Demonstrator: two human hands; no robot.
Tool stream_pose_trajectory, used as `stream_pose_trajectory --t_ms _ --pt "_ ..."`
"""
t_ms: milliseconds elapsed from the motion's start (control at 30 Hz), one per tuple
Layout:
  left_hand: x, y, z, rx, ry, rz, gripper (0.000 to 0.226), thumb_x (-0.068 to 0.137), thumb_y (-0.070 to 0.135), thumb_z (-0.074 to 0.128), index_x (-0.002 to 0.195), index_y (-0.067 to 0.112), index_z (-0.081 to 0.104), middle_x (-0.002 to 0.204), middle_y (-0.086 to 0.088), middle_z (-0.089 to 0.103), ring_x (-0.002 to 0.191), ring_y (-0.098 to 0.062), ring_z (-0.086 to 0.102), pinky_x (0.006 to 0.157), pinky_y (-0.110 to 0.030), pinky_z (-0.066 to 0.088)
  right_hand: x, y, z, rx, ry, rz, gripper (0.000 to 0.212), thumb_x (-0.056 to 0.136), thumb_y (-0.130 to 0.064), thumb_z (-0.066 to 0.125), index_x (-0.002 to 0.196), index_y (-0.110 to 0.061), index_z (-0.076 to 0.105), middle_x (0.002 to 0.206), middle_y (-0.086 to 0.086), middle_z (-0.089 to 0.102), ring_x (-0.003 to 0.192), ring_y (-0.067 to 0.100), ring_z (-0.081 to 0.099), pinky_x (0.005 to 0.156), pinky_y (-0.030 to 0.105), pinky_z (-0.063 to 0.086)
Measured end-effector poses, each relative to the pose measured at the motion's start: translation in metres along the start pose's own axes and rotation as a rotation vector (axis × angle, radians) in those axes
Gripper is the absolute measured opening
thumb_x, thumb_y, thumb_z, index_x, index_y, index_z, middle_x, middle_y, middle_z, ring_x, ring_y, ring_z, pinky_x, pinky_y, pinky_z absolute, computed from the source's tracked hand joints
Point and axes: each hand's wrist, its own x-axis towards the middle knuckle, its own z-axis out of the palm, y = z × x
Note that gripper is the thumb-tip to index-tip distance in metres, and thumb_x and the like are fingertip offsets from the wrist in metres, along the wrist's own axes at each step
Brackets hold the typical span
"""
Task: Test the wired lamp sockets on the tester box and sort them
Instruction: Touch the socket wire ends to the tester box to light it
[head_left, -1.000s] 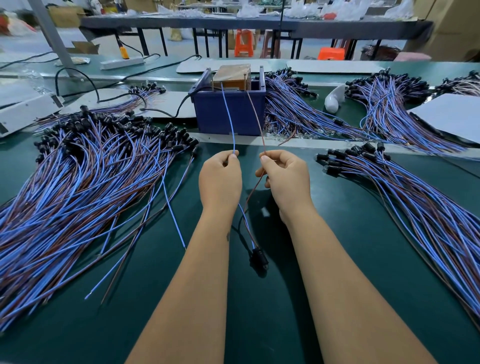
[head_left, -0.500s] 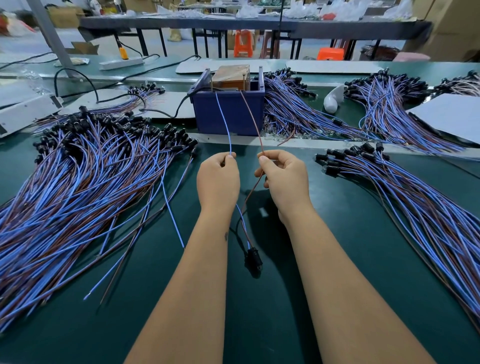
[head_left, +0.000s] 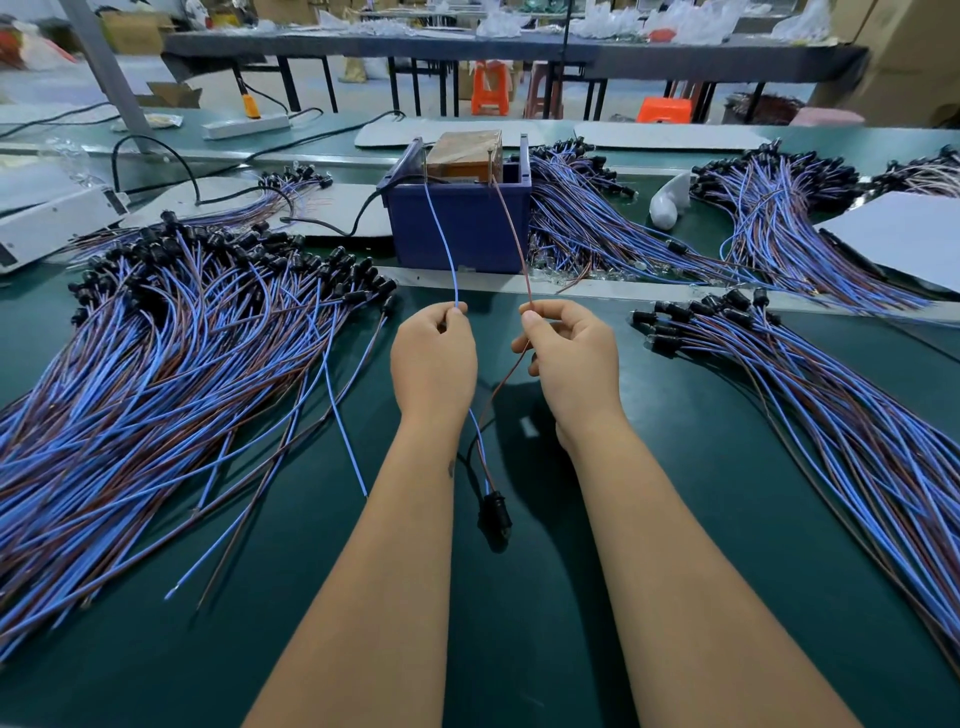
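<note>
So that both bare ends reach the brown tester box (head_left: 464, 155), the left hand (head_left: 434, 358) pinches the thin blue wire (head_left: 441, 239), the right hand (head_left: 569, 358) the brown wire (head_left: 511, 239); the black plastic socket (head_left: 493, 512) dangles.

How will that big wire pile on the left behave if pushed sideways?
The left pile would probably drag as a tangled mat, since its thin wires cross and overlap. Likely floppy: the strands curve loosely. Its black sockets look round, so loose ones may roll.
</note>
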Motion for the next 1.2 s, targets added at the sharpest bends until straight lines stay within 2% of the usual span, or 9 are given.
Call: stream_pose_trajectory --t_ms 167,500,767,967,1200 --pt "0.0036 -0.0014 -0.0008 -0.014 0.008 -0.004 0.029 0.099 0.017 0.043 0.109 0.02 0.069 0.036 0.012 0.03 0.037 -0.007 0.025 0.043 -0.025 0.025 0.001 -0.0001 0.0004 0.007 -0.002 0.004 0.011 0.095 -0.018 0.058 0.09 -0.023 0.066 0.062 -0.007 0.064 0.062 0.008 0.052 0.072 0.035 0.05" --pt "0.0049 -0.0043 0.0013 -0.007 -0.007 0.005 0.029 0.099 0.018 0.043 0.111 0.02 0.07 0.037 0.012 0.03 0.039 -0.008 0.025 0.046 -0.026 0.025 0.0031 0.0008 0.0023 -0.006 -0.009 0.01 0.013 0.095 -0.018 0.058 0.086 -0.026 0.065 0.063 -0.007 0.064 0.063 0.009 0.053 0.067 0.031 0.048" --pt "0.0067 -0.0059 0.0021 0.009 -0.018 0.016 0.03 0.099 0.019 0.044 0.114 0.019 0.07 0.035 0.013 0.034 0.035 -0.007 0.028 0.043 -0.024 0.025 0.0037 -0.0004 0.0017 -0.004 0.0 0.01 0.012 0.096 -0.019 0.057 0.088 -0.025 0.065 0.065 -0.005 0.064 0.062 0.009 0.052 0.073 0.036 0.051" --pt "0.0072 -0.0084 0.003 0.012 -0.013 0.04 0.029 0.099 0.02 0.045 0.111 0.022 0.07 0.036 0.015 0.035 0.034 -0.006 0.028 0.035 -0.015 0.023 0.0033 -0.0006 0.001 0.005 0.007 0.011 0.011 0.096 -0.018 0.056 0.093 -0.023 0.065 0.067 -0.004 0.064 0.067 0.01 0.056 0.076 0.037 0.053" --pt "0.0064 -0.008 0.0017 0.001 -0.028 0.033 0.027 0.099 0.02 0.045 0.109 0.023 0.07 0.037 0.013 0.033 0.035 -0.006 0.027 0.036 -0.017 0.023 0.004 0.0002 -0.0001 0.001 0.01 0.015 0.01 0.097 -0.019 0.056 0.092 -0.025 0.064 0.068 -0.004 0.064 0.065 0.009 0.054 0.074 0.034 0.052"
